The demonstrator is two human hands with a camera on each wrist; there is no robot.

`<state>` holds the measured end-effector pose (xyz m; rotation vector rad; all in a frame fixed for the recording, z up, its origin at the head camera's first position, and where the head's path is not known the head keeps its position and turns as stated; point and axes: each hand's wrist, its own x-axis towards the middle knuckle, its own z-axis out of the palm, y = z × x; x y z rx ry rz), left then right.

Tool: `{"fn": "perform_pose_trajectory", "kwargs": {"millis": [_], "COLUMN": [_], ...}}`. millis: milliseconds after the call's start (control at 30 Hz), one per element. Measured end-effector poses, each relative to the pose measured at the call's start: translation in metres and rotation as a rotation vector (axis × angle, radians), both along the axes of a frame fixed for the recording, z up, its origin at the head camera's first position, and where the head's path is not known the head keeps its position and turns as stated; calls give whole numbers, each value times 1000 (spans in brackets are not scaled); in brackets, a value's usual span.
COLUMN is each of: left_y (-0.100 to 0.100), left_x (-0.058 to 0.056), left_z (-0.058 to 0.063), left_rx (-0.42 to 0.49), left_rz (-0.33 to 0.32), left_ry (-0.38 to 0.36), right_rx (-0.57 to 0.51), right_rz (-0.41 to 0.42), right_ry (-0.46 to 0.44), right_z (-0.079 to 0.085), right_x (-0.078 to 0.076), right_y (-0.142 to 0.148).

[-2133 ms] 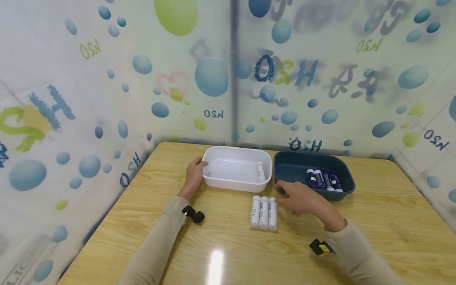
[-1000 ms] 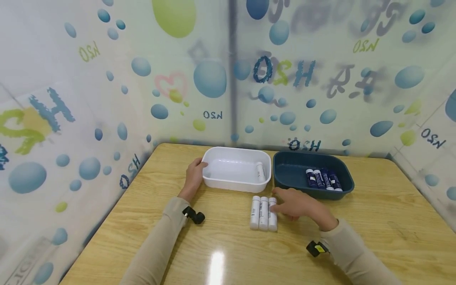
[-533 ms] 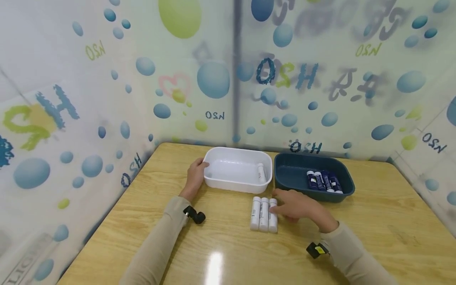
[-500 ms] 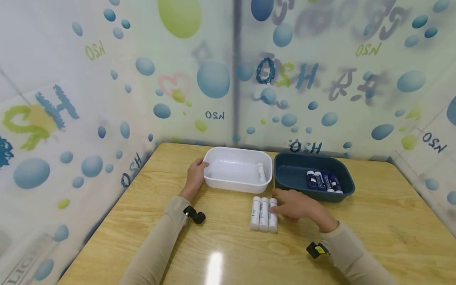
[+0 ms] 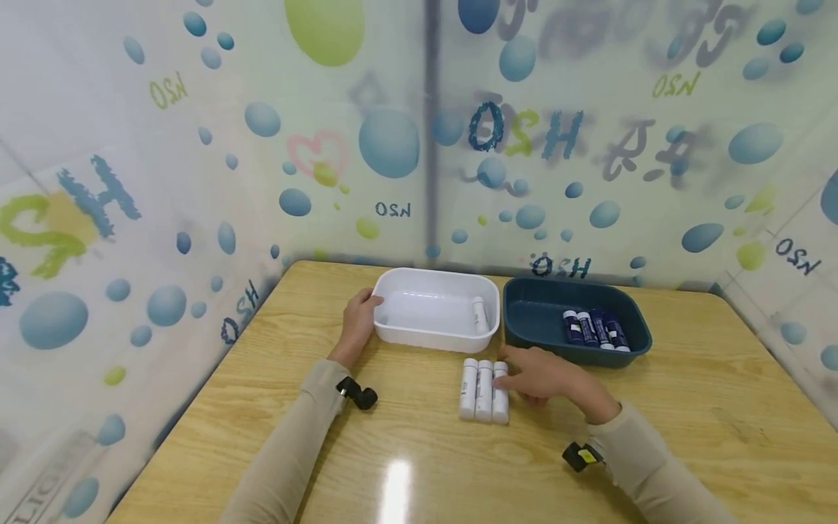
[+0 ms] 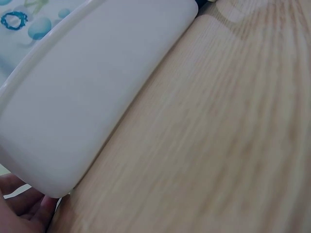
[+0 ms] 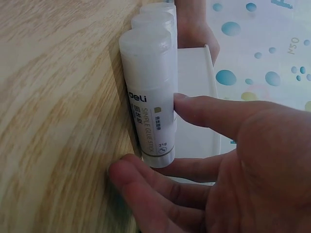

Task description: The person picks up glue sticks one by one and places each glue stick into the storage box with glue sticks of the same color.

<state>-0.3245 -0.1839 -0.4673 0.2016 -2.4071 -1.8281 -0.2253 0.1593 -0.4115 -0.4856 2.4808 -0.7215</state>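
My left hand [image 5: 356, 320] grips the left end of a white plastic bin [image 5: 432, 339], thumb over the rim. The left wrist view shows fingers [image 6: 44, 208] at the bin's lower corner. Three white glue sticks [image 5: 484, 393] lie side by side on the table before the bin. My right hand [image 5: 543, 375] is at the rightmost one. Seen from the right wrist, its thumb touches the side of that glue stick [image 7: 150, 102]; the index finger extends past one end and the other fingers are loosely bent. Another white stick [image 5: 480, 314] lies inside the bin.
A dark blue bin [image 5: 533, 313] stands right beside the white one, with several dark blue sticks [image 5: 594, 331] at its right end. Both bins are near the back edge of the wooden table [image 5: 314, 451], in front of a patterned curtain [image 5: 340, 233].
My right hand has moved slightly down and left from beside the blue bin, bringing its thumb onto the rightmost glue stick, then stayed there. My left hand keeps its hold on the white bin.
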Motion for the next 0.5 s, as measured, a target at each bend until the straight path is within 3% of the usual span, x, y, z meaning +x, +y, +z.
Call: {"fn": "perform_pose_trajectory", "kwargs": {"millis": [500], "left_y": [1], "left_x": [1], "left_z": [1], "left_rx": [20], "left_rz": [-5], "left_ry": [-3], "right_rx": [-22], "right_rz": [3], "right_ry": [-16], "right_z": [1], "right_x": [-1], "right_y": [3]}}
